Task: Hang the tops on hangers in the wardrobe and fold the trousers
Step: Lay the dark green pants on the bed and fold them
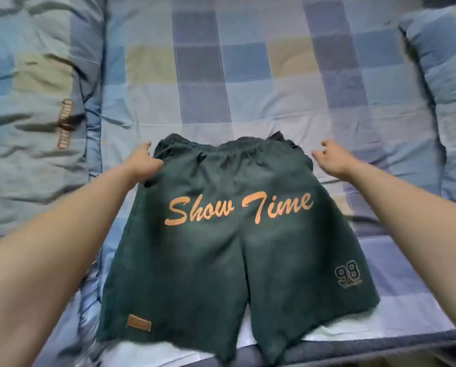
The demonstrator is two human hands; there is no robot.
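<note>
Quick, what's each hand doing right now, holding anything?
Left hand: grips the waistband corner of the green shorts.
Right hand: open, fingers loosely curled, holding nothing, just beside the shorts.

Dark green shorts [221, 234]: orange script "Show Time" [238, 209] printed across the seat, legible. Outlined number "98" [348, 275] on the right leg near the hem; small line of lettering beneath it, too small to read. Brown patch [139, 322] at left leg hem, text unreadable. Duvet [30, 102] at left: brown label [65, 123] with lettering, blurred, not legible.
</note>
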